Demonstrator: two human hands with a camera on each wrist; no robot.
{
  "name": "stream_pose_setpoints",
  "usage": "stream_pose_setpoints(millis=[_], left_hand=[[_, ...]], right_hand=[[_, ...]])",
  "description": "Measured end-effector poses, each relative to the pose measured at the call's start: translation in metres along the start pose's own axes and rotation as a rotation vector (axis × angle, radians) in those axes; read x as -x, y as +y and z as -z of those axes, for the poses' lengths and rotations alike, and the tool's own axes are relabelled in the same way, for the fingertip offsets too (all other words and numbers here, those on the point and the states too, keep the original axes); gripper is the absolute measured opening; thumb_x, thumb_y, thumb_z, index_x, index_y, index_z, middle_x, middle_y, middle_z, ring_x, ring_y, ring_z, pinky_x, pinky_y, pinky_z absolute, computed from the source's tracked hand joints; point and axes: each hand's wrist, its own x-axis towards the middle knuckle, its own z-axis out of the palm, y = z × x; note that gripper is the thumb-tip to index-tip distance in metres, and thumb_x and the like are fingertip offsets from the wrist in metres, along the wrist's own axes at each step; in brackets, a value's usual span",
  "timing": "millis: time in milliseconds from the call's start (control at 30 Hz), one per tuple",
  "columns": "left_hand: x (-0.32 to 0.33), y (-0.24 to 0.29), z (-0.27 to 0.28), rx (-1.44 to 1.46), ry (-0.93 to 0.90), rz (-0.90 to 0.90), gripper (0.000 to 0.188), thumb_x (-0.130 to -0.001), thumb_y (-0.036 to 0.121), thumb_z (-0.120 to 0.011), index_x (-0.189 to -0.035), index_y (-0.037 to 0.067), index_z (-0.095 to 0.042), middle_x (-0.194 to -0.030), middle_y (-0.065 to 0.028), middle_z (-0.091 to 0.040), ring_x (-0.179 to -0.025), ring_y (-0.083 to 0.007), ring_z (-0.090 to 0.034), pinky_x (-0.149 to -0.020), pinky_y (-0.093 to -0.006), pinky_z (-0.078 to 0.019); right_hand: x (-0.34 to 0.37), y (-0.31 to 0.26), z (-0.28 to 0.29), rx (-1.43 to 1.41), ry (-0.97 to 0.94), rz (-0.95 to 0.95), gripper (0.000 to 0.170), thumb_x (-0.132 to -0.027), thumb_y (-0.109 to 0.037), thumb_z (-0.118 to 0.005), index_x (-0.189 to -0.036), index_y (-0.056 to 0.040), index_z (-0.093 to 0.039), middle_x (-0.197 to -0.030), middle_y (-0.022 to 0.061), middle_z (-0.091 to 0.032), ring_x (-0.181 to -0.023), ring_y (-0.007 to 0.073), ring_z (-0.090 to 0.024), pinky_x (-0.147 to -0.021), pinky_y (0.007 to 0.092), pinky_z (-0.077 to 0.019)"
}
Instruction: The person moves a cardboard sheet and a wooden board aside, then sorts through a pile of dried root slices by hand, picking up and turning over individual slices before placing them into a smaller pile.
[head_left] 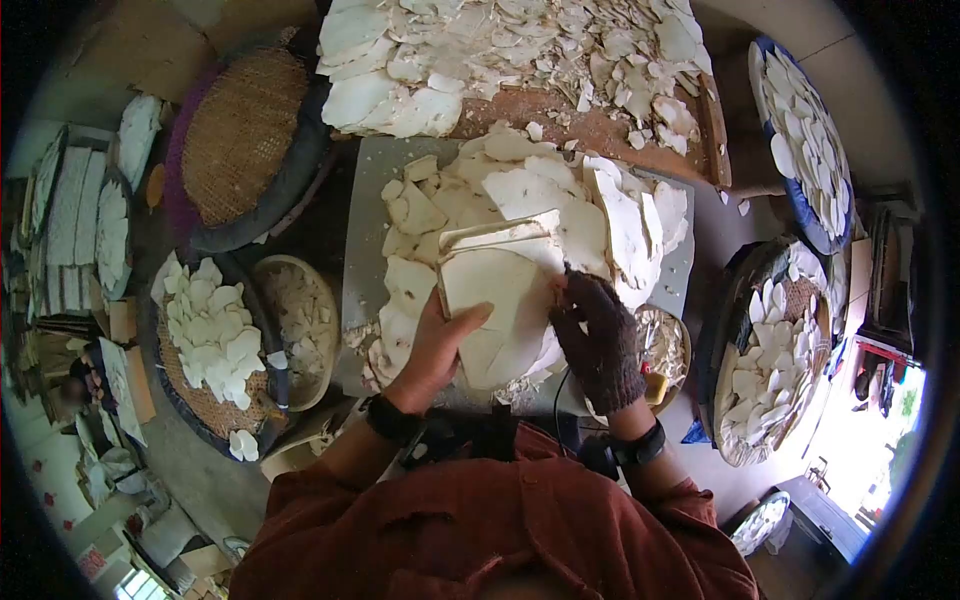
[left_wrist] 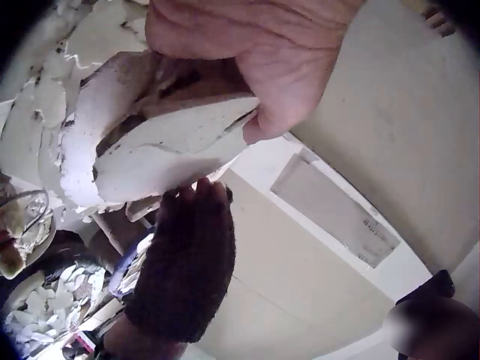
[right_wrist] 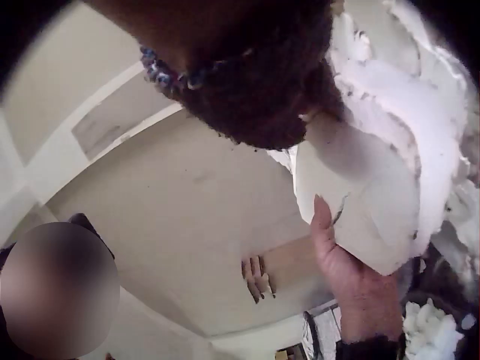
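My bare left hand (head_left: 435, 345) grips a small stack of flat white slabs (head_left: 505, 290) with brownish edges, its thumb lying across the top piece. In the left wrist view the top slab (left_wrist: 172, 146) has a crack near the thumb, with a gap under it. A dark knit fingerless glove covers my right hand (head_left: 600, 335), whose bare fingertips pinch the right edge of the stack. From the right wrist the glove hides those fingertips, while the slab face (right_wrist: 360, 195) and the left thumb show. Beneath both hands lies a heap of similar white slabs (head_left: 535, 185).
The heap lies on a grey table (head_left: 365, 215). Behind it a wooden board (head_left: 560, 120) bears many broken white pieces. Round trays of white pieces stand left (head_left: 212, 325) and right (head_left: 770, 360). A basket of scraps (head_left: 310, 335) sits left; a bowl with scraps (head_left: 665, 345) is near the right hand.
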Motion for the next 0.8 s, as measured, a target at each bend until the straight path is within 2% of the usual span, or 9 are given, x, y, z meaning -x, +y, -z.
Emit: stream_pose_setpoints(millis=[100, 133, 233, 367, 400, 533, 633, 733, 800], left_hand=[[0.018, -0.008, -0.014, 0.084, 0.011, -0.022, 0.050, -0.084, 0.009, -0.065, -0.128, 0.001, -0.043, -0.117, -0.0109, -0.057, -0.105, -0.0187, -0.058, -0.087, -0.0335, -0.0501], [0.023, -0.013, -0.017, 0.086, 0.028, -0.034, 0.050, -0.084, 0.009, -0.065, -0.128, 0.001, -0.043, -0.116, -0.0110, -0.058, -0.105, -0.0187, -0.058, -0.087, -0.0335, -0.0502], [0.036, -0.022, -0.023, 0.092, 0.069, -0.060, 0.049, -0.084, 0.008, -0.065, -0.127, 0.001, -0.043, -0.115, -0.0110, -0.058, -0.102, -0.0186, -0.059, -0.086, -0.0334, -0.0510], [0.044, -0.024, -0.022, 0.053, 0.076, -0.064, 0.048, -0.084, 0.008, -0.065, -0.126, 0.001, -0.044, -0.113, -0.0110, -0.059, -0.097, -0.0186, -0.062, -0.083, -0.0331, -0.0526], [0.044, -0.026, -0.021, 0.038, 0.075, -0.065, 0.047, -0.084, 0.009, -0.066, -0.126, 0.001, -0.044, -0.113, -0.0109, -0.059, -0.096, -0.0186, -0.062, -0.082, -0.0330, -0.0529], [0.047, -0.028, -0.025, 0.032, 0.093, -0.065, 0.046, -0.084, 0.010, -0.067, -0.124, 0.001, -0.046, -0.112, -0.0110, -0.060, -0.095, -0.0189, -0.063, -0.080, -0.0330, -0.0536], [0.047, -0.033, -0.022, 0.017, 0.082, -0.050, 0.046, -0.084, 0.011, -0.067, -0.124, 0.001, -0.046, -0.112, -0.0111, -0.060, -0.095, -0.0193, -0.063, -0.080, -0.0330, -0.0536], [0.044, -0.035, -0.018, -0.025, 0.085, -0.037, 0.045, -0.087, 0.014, -0.065, -0.126, 0.002, -0.046, -0.114, -0.0110, -0.060, -0.097, -0.0195, -0.063, -0.081, -0.0332, -0.0534], [0.046, -0.031, -0.019, -0.074, 0.102, -0.019, 0.044, -0.091, 0.020, -0.061, -0.128, 0.002, -0.045, -0.115, -0.0108, -0.060, -0.098, -0.0193, -0.062, -0.083, -0.0338, -0.0529]], right_hand=[[0.010, 0.004, 0.000, -0.006, 0.007, -0.028, 0.032, -0.082, -0.003, -0.064, -0.113, -0.0008, -0.059, -0.096, 0.0148, -0.061, -0.082, 0.0241, -0.064, -0.072, 0.0324, -0.0524], [0.012, 0.003, 0.003, 0.058, -0.016, -0.059, 0.033, -0.082, -0.010, -0.066, -0.113, -0.0016, -0.059, -0.097, 0.0172, -0.061, -0.084, 0.0299, -0.064, -0.073, 0.0362, -0.0523], [0.018, 0.018, -0.001, 0.236, 0.012, -0.005, 0.034, -0.078, -0.012, -0.070, -0.110, -0.0022, -0.061, -0.094, 0.0161, -0.064, -0.082, 0.0269, -0.065, -0.073, 0.0345, -0.0526], [0.026, 0.014, 0.001, 0.219, 0.016, 0.049, 0.035, -0.078, -0.018, -0.071, -0.108, -0.0020, -0.062, -0.092, 0.0166, -0.065, -0.082, 0.0294, -0.065, -0.073, 0.0365, -0.0517], [0.027, 0.017, 0.000, 0.278, 0.026, 0.114, 0.038, -0.075, -0.020, -0.074, -0.105, -0.0021, -0.062, -0.088, 0.0142, -0.064, -0.079, 0.0272, -0.065, -0.071, 0.0359, -0.0513], [0.026, 0.019, -0.003, 0.162, -0.048, -0.092, 0.044, -0.069, -0.026, -0.080, -0.100, -0.0026, -0.059, -0.081, 0.0091, -0.061, -0.073, 0.0224, -0.061, -0.069, 0.0343, -0.0505], [0.026, 0.018, 0.002, 0.206, -0.099, -0.103, 0.042, -0.070, -0.028, -0.078, -0.099, -0.0028, -0.060, -0.081, 0.0095, -0.062, -0.073, 0.0222, -0.062, -0.069, 0.0345, -0.0505], [0.030, 0.033, -0.002, 0.330, -0.089, 0.082, 0.041, -0.072, -0.030, -0.077, -0.099, -0.0027, -0.063, -0.081, 0.0108, -0.062, -0.072, 0.0229, -0.061, -0.069, 0.0345, -0.0503], [0.028, 0.036, 0.000, 0.271, -0.143, 0.038, 0.038, -0.077, -0.031, -0.074, -0.099, -0.0019, -0.063, -0.080, 0.0098, -0.063, -0.071, 0.0207, -0.061, -0.067, 0.0336, -0.0503]])
